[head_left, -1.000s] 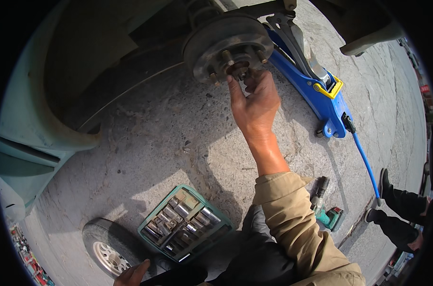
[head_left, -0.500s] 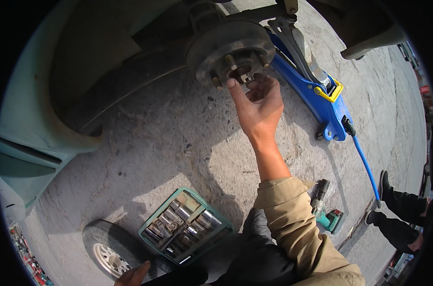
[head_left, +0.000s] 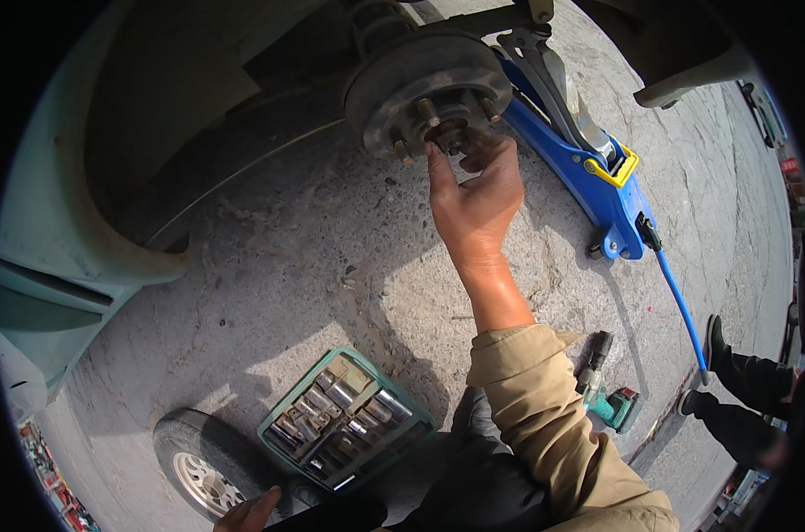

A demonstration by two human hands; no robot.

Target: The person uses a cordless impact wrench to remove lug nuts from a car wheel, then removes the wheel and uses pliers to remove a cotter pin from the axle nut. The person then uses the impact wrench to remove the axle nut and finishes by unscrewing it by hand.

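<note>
My right hand (head_left: 479, 191) reaches up to the wheel hub (head_left: 429, 84), a dark round drum with several bare studs around its face. Thumb and fingers are closed round a small metal hub nut (head_left: 454, 142) at the centre. The fingertips partly hide the nut, and its fit on the axle end cannot be made out. Low at the bottom edge, my left hand (head_left: 248, 512) shows only in part beside a removed wheel (head_left: 209, 470). Its visible fingers are stretched out, with nothing seen in them.
A blue floor jack (head_left: 589, 191) with a long handle stands right of the hub. An open green socket case (head_left: 347, 421) lies near my legs. A green cordless impact wrench (head_left: 608, 403) rests on the concrete. Another person's legs (head_left: 735, 399) are at far right; the car body (head_left: 56, 230) is left.
My right hand has shifted slightly, its thumb and fingers turning and drawing closer around the hub nut. The left hand stays nearly where it was.
</note>
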